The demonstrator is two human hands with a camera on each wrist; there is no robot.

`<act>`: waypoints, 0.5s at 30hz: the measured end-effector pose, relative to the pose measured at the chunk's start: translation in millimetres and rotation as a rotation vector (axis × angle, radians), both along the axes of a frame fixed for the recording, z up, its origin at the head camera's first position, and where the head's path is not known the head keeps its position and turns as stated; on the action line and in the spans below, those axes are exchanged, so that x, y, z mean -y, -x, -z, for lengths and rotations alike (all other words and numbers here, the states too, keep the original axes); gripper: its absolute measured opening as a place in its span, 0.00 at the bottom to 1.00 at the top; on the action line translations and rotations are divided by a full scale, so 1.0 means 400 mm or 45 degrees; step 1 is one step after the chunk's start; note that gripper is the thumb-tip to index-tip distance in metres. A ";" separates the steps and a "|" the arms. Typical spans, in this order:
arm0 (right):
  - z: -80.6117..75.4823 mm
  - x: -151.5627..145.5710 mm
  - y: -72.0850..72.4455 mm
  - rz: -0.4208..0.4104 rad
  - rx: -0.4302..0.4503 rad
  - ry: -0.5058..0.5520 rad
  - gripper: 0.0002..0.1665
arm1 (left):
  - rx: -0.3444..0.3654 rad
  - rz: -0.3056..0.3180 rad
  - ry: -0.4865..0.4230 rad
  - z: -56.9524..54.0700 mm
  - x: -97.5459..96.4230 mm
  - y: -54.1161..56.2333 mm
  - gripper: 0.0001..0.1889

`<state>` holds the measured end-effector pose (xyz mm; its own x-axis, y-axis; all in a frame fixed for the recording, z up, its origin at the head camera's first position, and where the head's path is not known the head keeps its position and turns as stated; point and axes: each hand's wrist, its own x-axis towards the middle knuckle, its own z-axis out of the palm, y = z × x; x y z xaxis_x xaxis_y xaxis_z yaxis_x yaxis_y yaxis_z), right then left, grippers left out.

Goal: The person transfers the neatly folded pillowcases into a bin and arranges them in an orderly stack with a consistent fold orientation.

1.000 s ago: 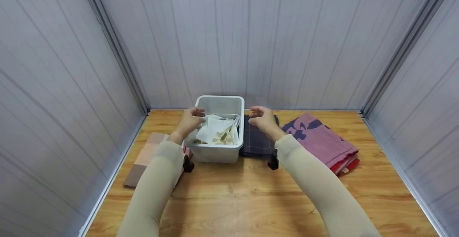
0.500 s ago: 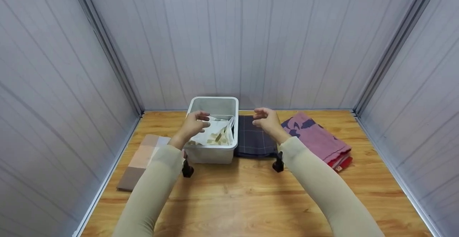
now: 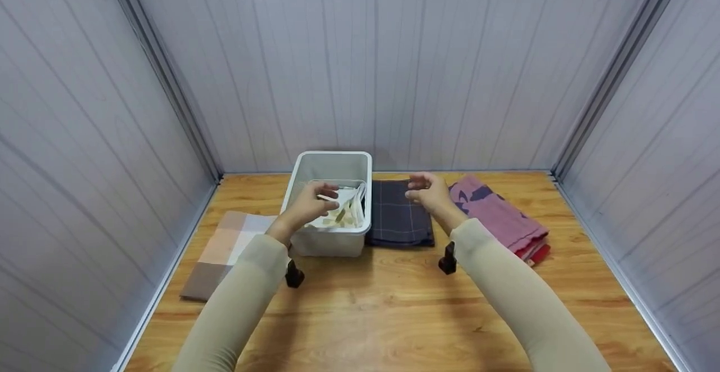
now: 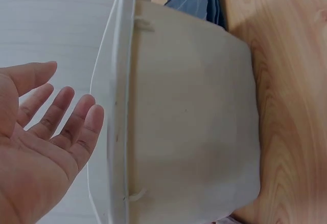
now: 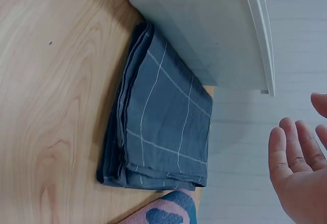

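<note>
My left hand (image 3: 309,207) hovers over the left part of a white plastic bin (image 3: 332,243), its fingers relaxed and holding nothing. Inside the bin lies a folded white cloth with tan patches (image 3: 344,214), partly hidden by that hand. The left wrist view has the bin's side wall (image 4: 189,111) beyond my spread fingers. My right hand (image 3: 432,193) is held above the right edge of a folded dark checked cloth (image 3: 396,214), with nothing in its loosely bent fingers. In the right wrist view this cloth (image 5: 163,116) lies flat against the bin's base.
A folded pink and navy cloth (image 3: 498,214), with red layers beneath, lies to the right. At the left, under my sleeve, is a checked brown, peach and white cloth (image 3: 222,251). Pale panel walls (image 3: 360,68) enclose the wooden tabletop (image 3: 365,304).
The head view has shifted slightly. My right hand has moved right, away from the bin, and my left hand has moved a little right and nearer, over the bin. The cloths have stayed put.
</note>
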<state>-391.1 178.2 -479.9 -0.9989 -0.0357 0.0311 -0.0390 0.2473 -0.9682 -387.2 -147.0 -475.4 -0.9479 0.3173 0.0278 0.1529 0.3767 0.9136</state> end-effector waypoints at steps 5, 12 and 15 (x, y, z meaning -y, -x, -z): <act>0.009 -0.022 -0.008 -0.007 0.054 0.024 0.31 | -0.005 0.042 -0.034 0.009 -0.019 -0.008 0.24; 0.031 -0.062 -0.018 -0.002 -0.002 -0.085 0.31 | -0.012 0.124 0.009 0.026 -0.025 -0.020 0.24; 0.041 -0.080 -0.024 -0.003 -0.004 -0.126 0.31 | -0.049 0.171 0.042 0.031 -0.027 -0.021 0.24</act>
<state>-381.5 210.1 -496.3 -0.9987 -0.0415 0.0307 -0.0431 0.3414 -0.9389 -378.6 -136.1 -487.9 -0.8951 0.4429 0.0507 0.2388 0.3805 0.8934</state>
